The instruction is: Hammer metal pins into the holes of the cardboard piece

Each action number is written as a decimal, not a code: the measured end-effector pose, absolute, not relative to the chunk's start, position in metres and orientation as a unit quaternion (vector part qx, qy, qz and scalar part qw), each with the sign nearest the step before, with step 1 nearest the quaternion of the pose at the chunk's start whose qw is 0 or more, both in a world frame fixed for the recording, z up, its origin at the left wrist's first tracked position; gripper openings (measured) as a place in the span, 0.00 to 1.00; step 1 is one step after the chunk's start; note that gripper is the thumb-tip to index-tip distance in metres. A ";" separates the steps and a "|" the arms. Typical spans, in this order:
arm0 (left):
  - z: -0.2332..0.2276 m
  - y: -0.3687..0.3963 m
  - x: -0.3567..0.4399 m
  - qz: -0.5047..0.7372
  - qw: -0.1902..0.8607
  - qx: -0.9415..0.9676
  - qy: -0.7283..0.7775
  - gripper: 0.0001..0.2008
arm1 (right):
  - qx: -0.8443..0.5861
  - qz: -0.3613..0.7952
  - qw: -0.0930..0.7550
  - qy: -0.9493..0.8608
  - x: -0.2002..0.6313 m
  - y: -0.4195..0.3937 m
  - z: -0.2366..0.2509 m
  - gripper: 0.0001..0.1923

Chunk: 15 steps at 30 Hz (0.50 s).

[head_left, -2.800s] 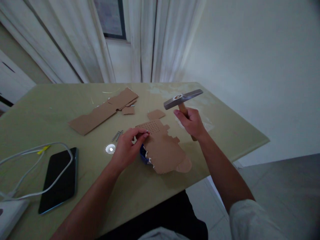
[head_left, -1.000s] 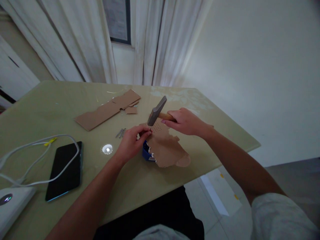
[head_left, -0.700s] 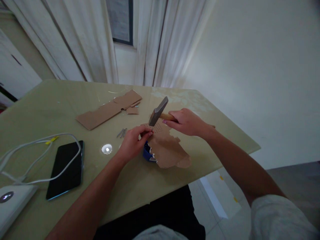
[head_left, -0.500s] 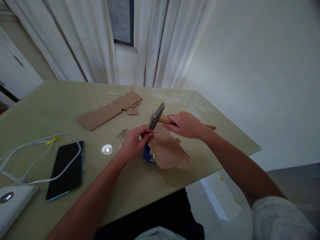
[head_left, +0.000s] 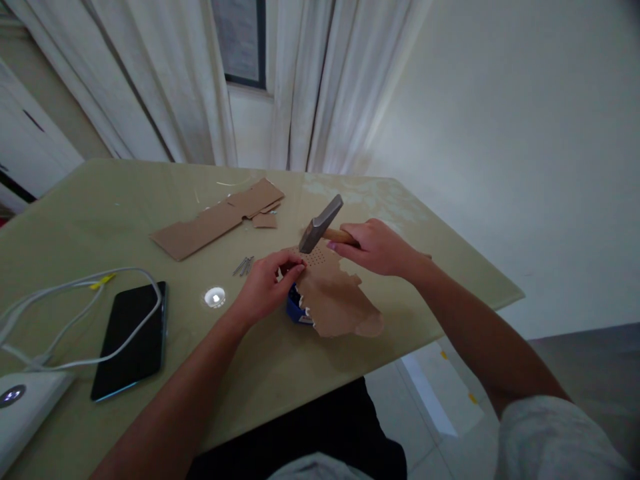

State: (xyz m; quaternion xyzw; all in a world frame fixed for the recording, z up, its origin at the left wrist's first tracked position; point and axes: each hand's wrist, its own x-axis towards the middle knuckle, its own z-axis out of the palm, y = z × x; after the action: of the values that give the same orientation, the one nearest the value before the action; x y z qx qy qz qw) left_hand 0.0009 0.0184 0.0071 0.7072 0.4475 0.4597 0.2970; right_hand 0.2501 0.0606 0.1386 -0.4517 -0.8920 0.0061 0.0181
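Note:
My right hand (head_left: 373,247) is wrapped round the wooden handle of a hammer (head_left: 323,225). The hammer's metal head is tilted and hangs just above my left fingertips. My left hand (head_left: 270,280) is closed in a pinch at the edge of a torn piece of brown cardboard (head_left: 340,300); whatever is between the fingertips is too small to make out. Rows of small holes mark the cardboard near those fingers. Beneath the cardboard sits a blue object (head_left: 296,308), mostly covered. Several nails (head_left: 243,266) lie on the table left of my left hand.
Farther back on the table (head_left: 400,320) lie a long cardboard strip (head_left: 210,230) and smaller scraps (head_left: 265,220). At the left are a dark phone or tablet (head_left: 130,340), a looped white cable (head_left: 75,363) and a white device (head_left: 35,413). A small round shiny object (head_left: 215,297) lies nearby.
The hammer head has lifted off my left fingertips and tipped up to the right. My right hand has shifted slightly up and right; my left hand stays in place.

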 end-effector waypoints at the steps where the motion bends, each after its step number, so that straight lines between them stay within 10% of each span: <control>1: 0.007 0.019 0.001 0.459 0.298 0.706 0.449 0.12 | -0.451 0.017 0.021 -0.892 0.250 0.061 0.139 0.26; 15: 0.007 0.019 0.001 0.456 0.282 0.719 0.442 0.11 | -0.446 -0.007 -0.028 -0.895 0.249 0.062 0.141 0.27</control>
State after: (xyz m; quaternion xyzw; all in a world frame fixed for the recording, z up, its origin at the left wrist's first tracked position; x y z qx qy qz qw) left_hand 0.0007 0.0185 0.0072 0.7190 0.4418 0.4563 0.2822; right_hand 0.2489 0.0621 0.1411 -0.4456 -0.8948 -0.0067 -0.0276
